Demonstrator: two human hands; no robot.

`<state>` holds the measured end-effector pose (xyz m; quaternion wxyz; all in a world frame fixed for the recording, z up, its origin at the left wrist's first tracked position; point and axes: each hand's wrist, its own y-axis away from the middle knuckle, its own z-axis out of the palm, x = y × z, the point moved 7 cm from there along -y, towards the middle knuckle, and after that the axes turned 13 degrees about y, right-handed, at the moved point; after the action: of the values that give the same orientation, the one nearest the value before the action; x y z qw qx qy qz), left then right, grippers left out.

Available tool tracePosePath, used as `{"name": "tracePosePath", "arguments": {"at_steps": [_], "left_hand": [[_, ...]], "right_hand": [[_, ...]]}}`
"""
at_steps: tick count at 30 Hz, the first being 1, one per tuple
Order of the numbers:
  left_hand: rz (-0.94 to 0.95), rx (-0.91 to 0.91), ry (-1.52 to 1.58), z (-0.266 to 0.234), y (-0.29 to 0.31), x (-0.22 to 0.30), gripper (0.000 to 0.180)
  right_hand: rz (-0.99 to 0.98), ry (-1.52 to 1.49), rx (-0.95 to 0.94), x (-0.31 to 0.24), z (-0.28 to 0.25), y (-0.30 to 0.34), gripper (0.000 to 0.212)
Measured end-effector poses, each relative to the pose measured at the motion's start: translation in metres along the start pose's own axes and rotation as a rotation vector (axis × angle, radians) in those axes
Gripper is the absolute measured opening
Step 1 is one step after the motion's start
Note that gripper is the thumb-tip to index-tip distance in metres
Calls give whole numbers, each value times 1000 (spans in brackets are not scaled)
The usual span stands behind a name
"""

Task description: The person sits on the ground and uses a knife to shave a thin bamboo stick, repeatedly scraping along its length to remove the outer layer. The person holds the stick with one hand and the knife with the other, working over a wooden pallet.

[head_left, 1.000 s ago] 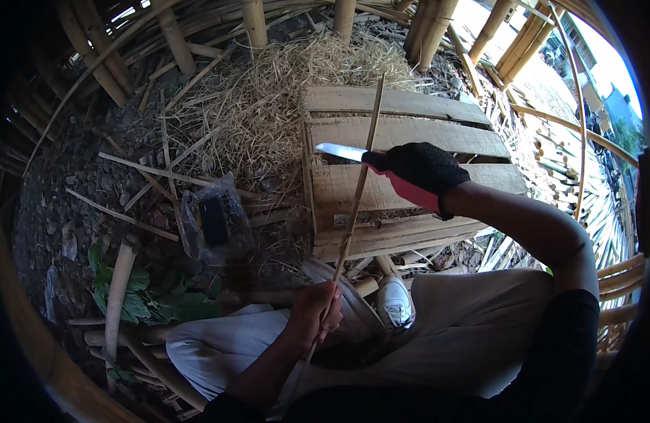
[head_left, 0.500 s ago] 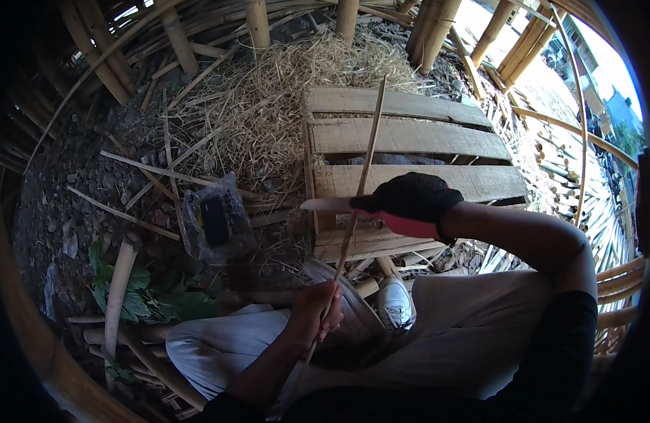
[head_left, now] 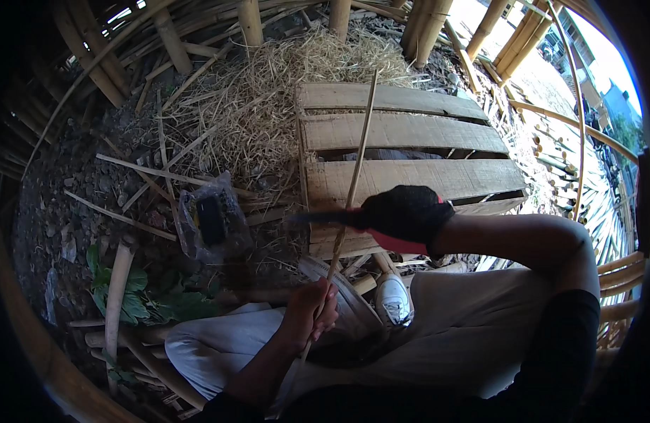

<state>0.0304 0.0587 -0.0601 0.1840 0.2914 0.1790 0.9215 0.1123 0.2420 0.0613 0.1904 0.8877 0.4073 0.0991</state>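
Firmly, a bare left hand [head_left: 311,310] holds the lower part of a long, thin stick [head_left: 363,141], its fingers clamped around the wood above pale trousers [head_left: 473,310]. The stick slants up and away, its far end above a slatted wooden crate [head_left: 409,130]. A right hand [head_left: 406,218], in a black and red glove, has its fingers closed around the largely hidden handle of a knife [head_left: 314,217]. The blade points left and crosses the stick near the crate's front edge; whether the cutting edge touches the wood cannot be told.

Through a gap in the crate's slats shows something greyish, too little of it to identify. On the ground to the left lies a clear plastic bag [head_left: 237,243], crumpled around a dark oblong object [head_left: 210,220] with a touch of yellow beside it. Markings on the bag and its contents are too small and blurred to read. Straw [head_left: 268,106] lies behind the bag, and green leaves [head_left: 177,307] lie nearer the trousers.
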Motion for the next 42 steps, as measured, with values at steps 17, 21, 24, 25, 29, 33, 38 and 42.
{"name": "tracePosePath", "arguments": {"at_steps": [17, 21, 24, 25, 29, 33, 38, 42], "left_hand": [[-35, 17, 13, 1, 0, 1, 57], [-41, -24, 41, -2, -2, 0, 57], [-56, -31, 55, 0, -3, -1, 57], [-47, -7, 52, -3, -1, 0, 57], [-53, -37, 53, 1, -3, 1, 57], [-56, -42, 65, 1, -3, 0, 56], [-70, -66, 87, 0, -4, -1, 55], [-62, -71, 66, 4, -3, 3, 55]], "right_hand": [[3, -311, 210, 29, 8, -2, 58], [144, -473, 25, 41, 6, -10, 47], [157, -572, -60, 71, 39, -25, 45], [-34, -394, -17, 44, 39, -20, 43], [2, -452, -24, 23, 8, 0, 41], [91, -441, 45, 50, -21, -11, 50], [149, -389, 23, 53, -48, -11, 28], [148, -448, 179, 76, -56, -29, 30]]}}
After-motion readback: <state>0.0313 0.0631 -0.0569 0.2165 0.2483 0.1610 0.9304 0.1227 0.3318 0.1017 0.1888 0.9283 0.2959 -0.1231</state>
